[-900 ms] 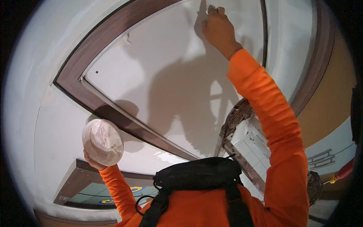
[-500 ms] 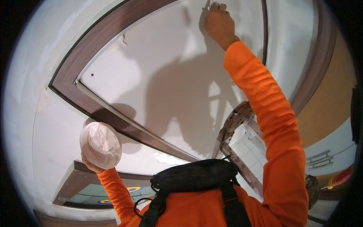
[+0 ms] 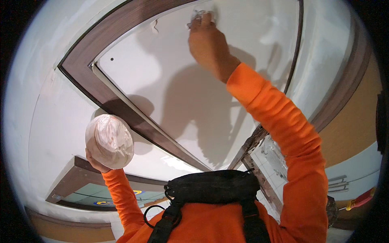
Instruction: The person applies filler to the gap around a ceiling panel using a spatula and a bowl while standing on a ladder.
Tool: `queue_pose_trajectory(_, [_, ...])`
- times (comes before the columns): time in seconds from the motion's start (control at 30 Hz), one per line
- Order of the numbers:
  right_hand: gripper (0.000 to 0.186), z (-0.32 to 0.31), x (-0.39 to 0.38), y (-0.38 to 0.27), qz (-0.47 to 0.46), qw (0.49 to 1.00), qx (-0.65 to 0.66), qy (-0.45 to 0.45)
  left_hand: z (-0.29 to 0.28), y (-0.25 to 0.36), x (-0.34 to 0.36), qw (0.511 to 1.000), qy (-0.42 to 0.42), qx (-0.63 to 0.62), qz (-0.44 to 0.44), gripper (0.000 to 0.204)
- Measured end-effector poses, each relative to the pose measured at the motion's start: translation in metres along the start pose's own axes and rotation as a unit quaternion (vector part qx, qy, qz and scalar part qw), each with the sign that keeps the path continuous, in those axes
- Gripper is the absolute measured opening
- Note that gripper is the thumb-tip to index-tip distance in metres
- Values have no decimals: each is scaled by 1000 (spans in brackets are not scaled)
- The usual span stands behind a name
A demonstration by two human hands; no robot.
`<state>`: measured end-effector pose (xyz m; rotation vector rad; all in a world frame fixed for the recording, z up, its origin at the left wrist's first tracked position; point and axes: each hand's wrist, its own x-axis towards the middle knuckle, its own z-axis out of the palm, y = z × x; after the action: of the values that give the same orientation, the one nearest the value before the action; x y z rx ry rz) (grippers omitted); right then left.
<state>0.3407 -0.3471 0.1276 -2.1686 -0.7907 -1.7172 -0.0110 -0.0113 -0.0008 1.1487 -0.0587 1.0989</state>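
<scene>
At the left, my left hand [image 3: 96,162] grips a round pale bowl [image 3: 129,148] from below, fingers mostly behind it. White paste [image 3: 108,135] with a pinkish tint is smeared inside the bowl, which tilts toward me. My right arm reaches up to a white panel [image 3: 194,93] framed in brown. Against that panel, my right hand [image 3: 210,48] is closed around a small scraper [image 3: 197,19] smeared with white; the fingers hide much of its shape. A loose curled flake [image 3: 154,26] shows on the panel left of this hand.
Brown framing [image 3: 97,87] borders the panel. A worn, paint-spattered ladder [image 3: 253,141] stands below my right arm. A black pouch [image 3: 212,186] sits on my chest. At the right edge is a red and yellow handle [image 3: 360,199]; lower left, a brown-framed glass opening [image 3: 87,194].
My right hand has moved left and down across the panel with the scraper. The bowl in my left hand sits slightly higher. The whole view has shifted a little.
</scene>
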Motion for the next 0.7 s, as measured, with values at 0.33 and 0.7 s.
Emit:
queue_pose_trajectory(0.33, [34, -48, 18, -108, -104, 988, 47, -109, 45, 8, -7, 997, 29, -55, -50, 61])
queue_pose_trajectory(0.7, [25, -94, -3, -157, 52, 888, 453, -62, 69, 10, -17, 996, 65, -65, -18, 61])
